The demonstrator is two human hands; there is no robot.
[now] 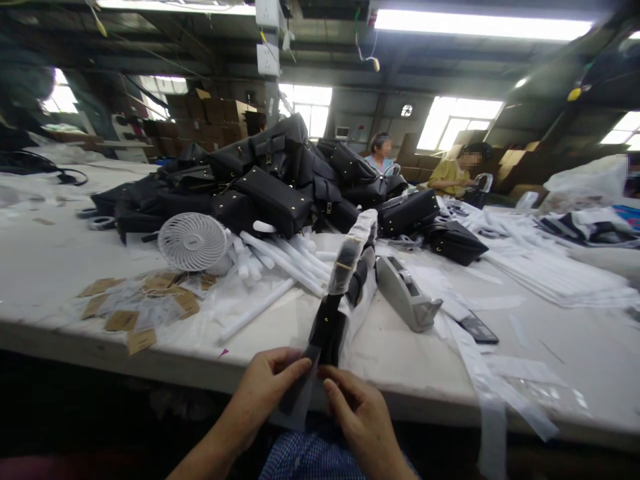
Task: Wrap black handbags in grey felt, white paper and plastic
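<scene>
The left hand (pixel 265 383) pinches clear plastic film (pixel 299 412) at the near end of a black buckled strap (pixel 326 317); the right hand (pixel 363 407) curls at the strap's right, its grip unclear. The strap lies ahead of both hands, long axis running away from the body, the left hand nearer, overlapping its end. Right of the strap sits a grey tape dispenser (pixel 407 297); left, a white fan (pixel 193 241); beyond, piled black handbags (pixel 274 193).
</scene>
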